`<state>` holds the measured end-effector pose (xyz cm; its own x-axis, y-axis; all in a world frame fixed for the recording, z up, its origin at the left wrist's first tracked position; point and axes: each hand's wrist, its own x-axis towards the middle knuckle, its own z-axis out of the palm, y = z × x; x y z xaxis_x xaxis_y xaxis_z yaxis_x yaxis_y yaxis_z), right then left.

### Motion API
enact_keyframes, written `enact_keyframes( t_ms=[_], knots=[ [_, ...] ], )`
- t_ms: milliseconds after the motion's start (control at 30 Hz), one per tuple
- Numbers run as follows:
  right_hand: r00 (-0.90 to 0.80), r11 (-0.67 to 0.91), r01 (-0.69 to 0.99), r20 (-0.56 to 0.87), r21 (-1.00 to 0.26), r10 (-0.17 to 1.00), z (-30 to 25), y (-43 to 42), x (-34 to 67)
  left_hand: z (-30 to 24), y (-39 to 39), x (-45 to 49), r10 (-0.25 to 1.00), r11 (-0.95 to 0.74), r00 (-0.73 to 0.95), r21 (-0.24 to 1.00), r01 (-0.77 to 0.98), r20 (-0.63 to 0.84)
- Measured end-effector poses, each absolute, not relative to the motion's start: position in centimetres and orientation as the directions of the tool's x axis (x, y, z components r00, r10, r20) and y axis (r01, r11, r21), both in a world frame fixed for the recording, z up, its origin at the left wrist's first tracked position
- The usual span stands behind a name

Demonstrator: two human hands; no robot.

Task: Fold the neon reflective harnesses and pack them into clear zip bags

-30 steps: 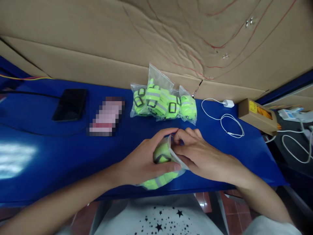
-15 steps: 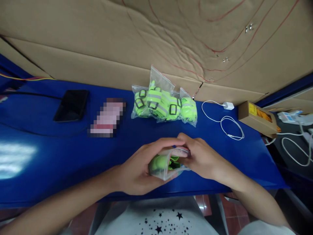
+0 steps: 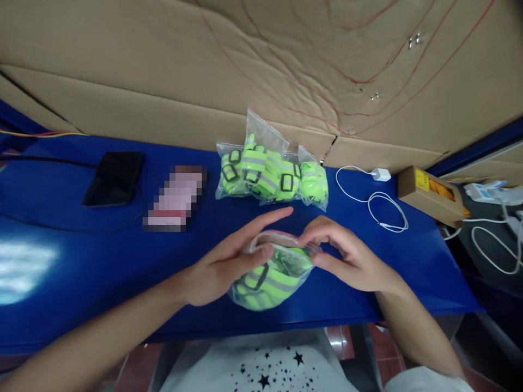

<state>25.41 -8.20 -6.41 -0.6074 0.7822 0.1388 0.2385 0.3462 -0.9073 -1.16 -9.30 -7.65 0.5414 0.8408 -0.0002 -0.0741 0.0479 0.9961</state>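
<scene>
A clear zip bag (image 3: 281, 294) is held near the front of the blue table. Inside it lies a folded neon-yellow strap (image 3: 269, 280) with grey reflective stripes and a black buckle. My left hand (image 3: 223, 269) grips the bag's left side, thumb on the near face and index finger stretched out past the far rim. My right hand (image 3: 347, 253) pinches the right end of the bag's mouth between thumb and fingers. The mouth gapes a little, with a red line along its far lip. Behind the hands stand several similar filled zip bags (image 3: 265, 171) in a row.
On the blue table (image 3: 102, 261), a black tablet-like device (image 3: 114, 178) and a blurred-out phone-like object (image 3: 175, 198) lie to the left. A white charger cable (image 3: 386, 209) and a cardboard box (image 3: 429, 196) sit at the right. Cardboard sheeting (image 3: 163, 71) covers the wall behind.
The bag has turned, so its striped side now faces me. My hands have moved apart, the right one to the bag's right corner, the left thumb onto its near face.
</scene>
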Motion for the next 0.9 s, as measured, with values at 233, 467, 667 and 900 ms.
enact_keyframes(
  t_ms=[233,467,667,900],
  knots=[
    [-0.765,0.552,0.267,0.174,-0.790,0.620,-6.2,-7.5,26.7,-8.6,-8.0,-1.1,0.788,0.293,0.586,0.952,-0.090,-0.188],
    [-0.656,0.476,0.311,0.177,-0.822,0.734,-6.7,-7.6,26.3,-9.6,-7.4,-0.4,0.823,0.213,0.540,0.977,-0.007,-0.176],
    [-0.495,0.297,0.429,0.053,-0.853,0.867,-6.9,-7.7,26.9,-9.0,-7.3,-1.0,0.851,0.155,0.489,0.981,0.115,-0.191],
    [-0.495,0.100,0.360,-0.099,-0.927,0.863,-5.8,-7.2,27.3,-9.3,-7.0,-1.4,0.808,0.268,0.560,0.961,-0.072,-0.183]
  ],
)
